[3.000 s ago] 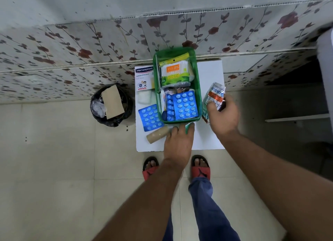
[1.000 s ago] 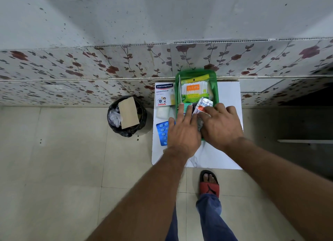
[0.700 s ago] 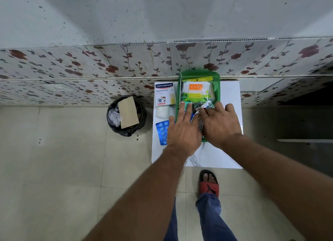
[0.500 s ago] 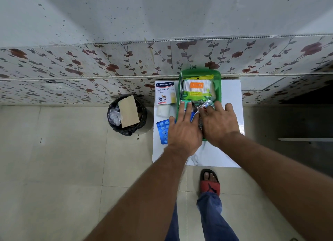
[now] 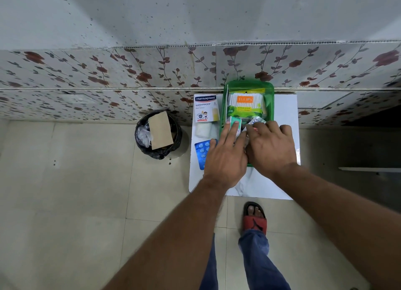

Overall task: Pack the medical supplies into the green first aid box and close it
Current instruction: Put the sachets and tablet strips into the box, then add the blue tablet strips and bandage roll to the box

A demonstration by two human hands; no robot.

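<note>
The green first aid box [image 5: 270, 99] lies open on a small white table [image 5: 284, 107], with a pack of cotton swabs [image 5: 246, 104] in its far end. My right hand [image 5: 271, 146] is over the box's near half, fingers pressing a silver foil packet [image 5: 256, 121] into it. My left hand [image 5: 225, 157] lies flat beside it, fingers spread on a small green and white packet [image 5: 235, 122] at the box's left side. A Hansaplast plaster box [image 5: 205, 108], a white gauze pad [image 5: 204, 130] and a blue pill blister [image 5: 201, 152] lie left of the box.
A black bin [image 5: 159, 135] with a piece of cardboard stands on the tiled floor left of the table. A floral-tiled wall [image 5: 130, 73] runs directly behind the table. My foot in a red sandal [image 5: 255, 219] is in front of the table.
My right hand brought the foil packet from the table's right side into the box. My left hand moved from the box's near edge up over its left side. Both hands have barely shifted lately.
</note>
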